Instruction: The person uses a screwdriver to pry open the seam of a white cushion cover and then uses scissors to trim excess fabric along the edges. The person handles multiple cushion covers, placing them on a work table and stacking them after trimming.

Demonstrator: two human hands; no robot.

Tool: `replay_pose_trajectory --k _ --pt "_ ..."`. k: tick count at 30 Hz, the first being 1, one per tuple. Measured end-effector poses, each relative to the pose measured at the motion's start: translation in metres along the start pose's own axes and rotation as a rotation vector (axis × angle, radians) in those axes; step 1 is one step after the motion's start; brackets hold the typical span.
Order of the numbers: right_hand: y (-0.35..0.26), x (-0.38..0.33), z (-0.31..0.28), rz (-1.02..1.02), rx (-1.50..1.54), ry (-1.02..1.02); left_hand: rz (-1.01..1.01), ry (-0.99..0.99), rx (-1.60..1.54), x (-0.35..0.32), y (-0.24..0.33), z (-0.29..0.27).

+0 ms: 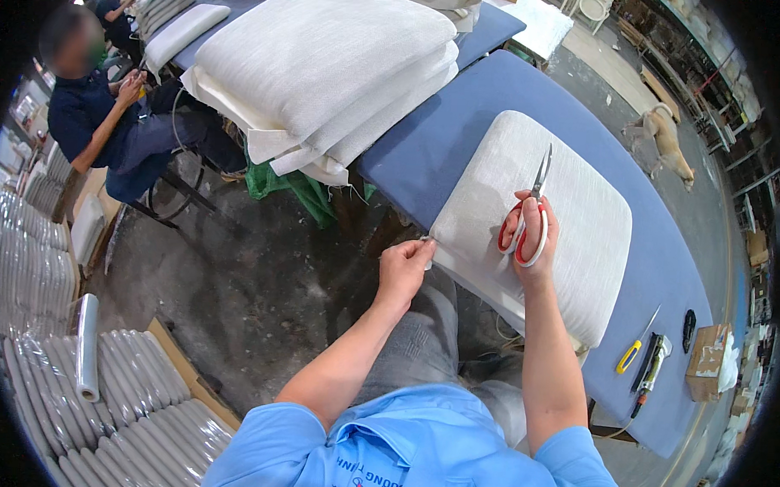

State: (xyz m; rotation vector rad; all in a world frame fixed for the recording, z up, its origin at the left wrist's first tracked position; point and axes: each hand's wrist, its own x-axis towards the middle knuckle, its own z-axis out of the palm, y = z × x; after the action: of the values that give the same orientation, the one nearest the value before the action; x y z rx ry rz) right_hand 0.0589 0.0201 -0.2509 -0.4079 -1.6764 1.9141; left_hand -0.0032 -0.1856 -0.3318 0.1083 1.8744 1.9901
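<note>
A white fabric-covered seat cushion [571, 224] lies on the blue-covered table [665, 244] in front of me. My right hand [535, 227] is above it, gripping scissors [540, 176] with red and white handles. The blades point away from me and look closed or nearly so. At the cushion's near left corner, my left hand [406, 265] pinches the edge of the cover fabric [430, 252]. Its fingers are closed, and the fabric's end is partly hidden by them.
Stacked white cushions [328, 61] rise at the far left. On the table's right lie a yellow-handled screwdriver [631, 355], a corded tool [652, 373] and a cardboard box [708, 362]. A person [111, 113] sits at left. Plastic-wrapped stacks [118, 406] fill the lower left. A dog [664, 141] is at right.
</note>
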Motion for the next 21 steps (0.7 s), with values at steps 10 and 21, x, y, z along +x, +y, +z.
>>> replay_pose_trajectory --k 10,21 --pt "0.0 0.003 0.001 0.008 0.029 -0.01 -0.362 -0.077 -0.482 0.004 -0.001 -0.003" --pt "-0.06 -0.028 -0.007 0.488 -0.386 -0.603 -0.475 -0.058 -0.708 -0.012 0.001 0.004"
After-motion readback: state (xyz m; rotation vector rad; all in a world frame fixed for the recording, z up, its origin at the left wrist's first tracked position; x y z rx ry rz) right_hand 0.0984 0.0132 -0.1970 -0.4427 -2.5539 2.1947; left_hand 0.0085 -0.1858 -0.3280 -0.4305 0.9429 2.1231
